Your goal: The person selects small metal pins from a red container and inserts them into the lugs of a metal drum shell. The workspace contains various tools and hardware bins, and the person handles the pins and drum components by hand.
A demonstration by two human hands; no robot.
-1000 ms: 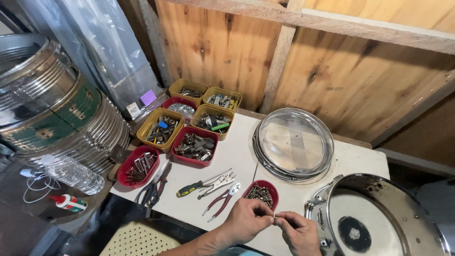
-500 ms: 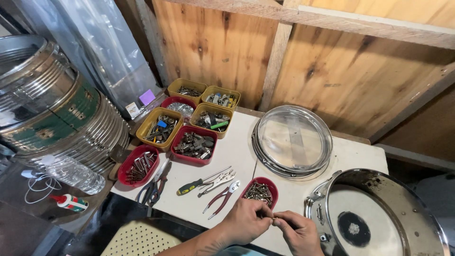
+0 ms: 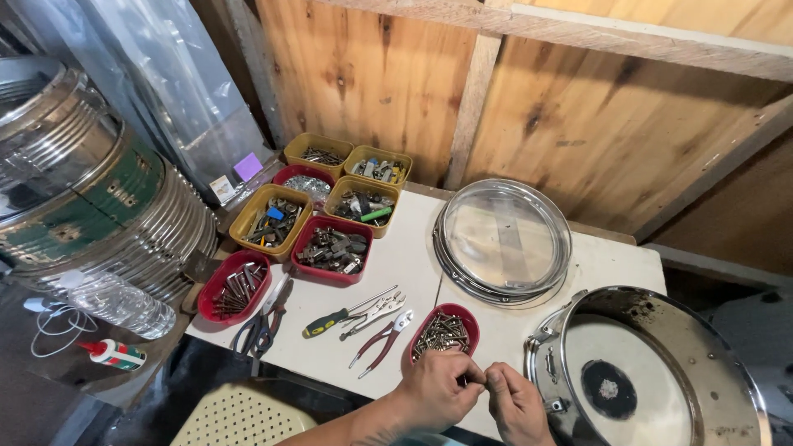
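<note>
My left hand (image 3: 436,391) and my right hand (image 3: 514,405) meet at the near edge of the white table (image 3: 396,272). Their fingertips pinch a small part between them, too small and too hidden to name. Just beyond my left hand stands a round red bowl of screws (image 3: 446,330). A chrome drum shell (image 3: 652,372) with a dark hole in its head lies right of my right hand.
Red-handled pliers (image 3: 376,340), a green-handled screwdriver (image 3: 334,318), scissors (image 3: 260,326) and a red bowl of bolts (image 3: 235,285) lie left. Yellow and red bins of hardware (image 3: 334,248) sit at the back, stacked drum hoops with a clear head (image 3: 504,239) right of them. Stacked drums (image 3: 74,190) stand far left.
The view has shifted slightly; my hands stay together at the table edge, working the small part. Nothing else has moved.
</note>
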